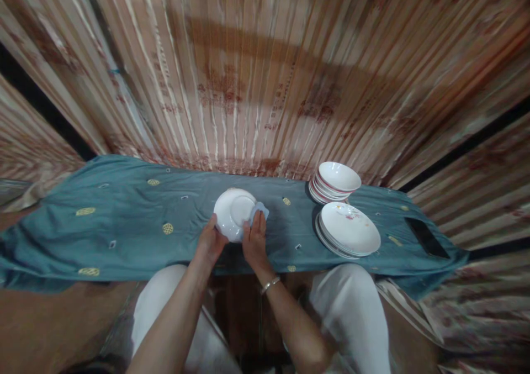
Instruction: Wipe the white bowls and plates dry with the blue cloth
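Note:
A white dish (227,211), its underside with the round foot ring facing me, is tilted up above the cloth-covered table. My left hand (211,239) grips its lower left edge, thumb on the near face. At the dish's right edge, my right hand (255,238) presses a light blue cloth (261,210) against it, fingers pointing away from me. Most of the cloth is hidden under those fingers. Whether the dish is a bowl or a deep plate, I cannot tell.
A teal patterned cloth (136,219) covers the long table. To the right stand a stack of bowls (339,178) and, nearer me, a stack of plates (351,227) with a floral print. A flat black phone-like object (426,237) lies farther right. Pleated curtains (248,87) hang behind.

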`<state>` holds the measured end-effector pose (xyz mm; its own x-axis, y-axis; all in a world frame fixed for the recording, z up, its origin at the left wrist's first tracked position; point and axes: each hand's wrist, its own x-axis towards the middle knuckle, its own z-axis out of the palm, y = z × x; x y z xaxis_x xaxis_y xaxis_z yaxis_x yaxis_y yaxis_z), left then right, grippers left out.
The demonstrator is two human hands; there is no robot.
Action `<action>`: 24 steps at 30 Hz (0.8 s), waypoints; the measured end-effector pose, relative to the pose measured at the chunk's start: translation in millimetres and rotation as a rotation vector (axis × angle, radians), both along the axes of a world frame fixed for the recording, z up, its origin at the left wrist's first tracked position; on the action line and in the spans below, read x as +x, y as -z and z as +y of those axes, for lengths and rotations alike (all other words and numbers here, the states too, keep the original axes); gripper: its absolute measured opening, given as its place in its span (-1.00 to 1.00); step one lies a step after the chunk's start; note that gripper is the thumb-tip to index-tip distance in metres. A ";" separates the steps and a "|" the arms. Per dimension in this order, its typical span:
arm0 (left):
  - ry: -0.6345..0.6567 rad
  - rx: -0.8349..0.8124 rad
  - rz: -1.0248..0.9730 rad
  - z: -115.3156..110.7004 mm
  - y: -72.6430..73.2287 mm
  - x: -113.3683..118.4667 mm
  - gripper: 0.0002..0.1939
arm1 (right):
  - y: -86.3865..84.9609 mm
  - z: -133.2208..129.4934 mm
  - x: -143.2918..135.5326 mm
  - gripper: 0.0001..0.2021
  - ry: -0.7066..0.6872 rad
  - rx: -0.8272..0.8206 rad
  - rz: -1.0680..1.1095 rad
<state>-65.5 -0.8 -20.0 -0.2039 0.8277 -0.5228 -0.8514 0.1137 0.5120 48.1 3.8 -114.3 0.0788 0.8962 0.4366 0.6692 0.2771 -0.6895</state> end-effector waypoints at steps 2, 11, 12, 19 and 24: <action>0.003 -0.016 -0.001 -0.5 -2.6 1.6 -0.56 | 0.9 -13.2 -2.7 -0.37 -0.025 0.002 -0.018; -0.014 -0.004 0.056 -0.2 -4.0 5.4 -0.63 | -30.4 -61.1 -18.0 -0.45 -0.241 0.040 -0.149; -0.015 -0.008 0.064 -0.2 -3.3 4.9 -0.65 | -34.4 -60.5 -18.4 -0.46 -0.273 0.055 -0.179; -0.043 0.056 0.117 1.9 9.8 2.9 -0.77 | -53.1 -30.7 -12.9 -0.47 -0.357 0.108 -0.269; 0.002 0.138 0.117 4.4 22.4 1.9 -0.81 | -58.5 -5.2 -14.2 -0.44 -0.293 0.083 -0.272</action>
<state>-63.6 3.6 -42.3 -0.2544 0.8906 -0.3769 -0.7852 0.0373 0.6182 33.8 -1.4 -55.8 -0.3030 0.8245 0.4779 0.7082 0.5304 -0.4659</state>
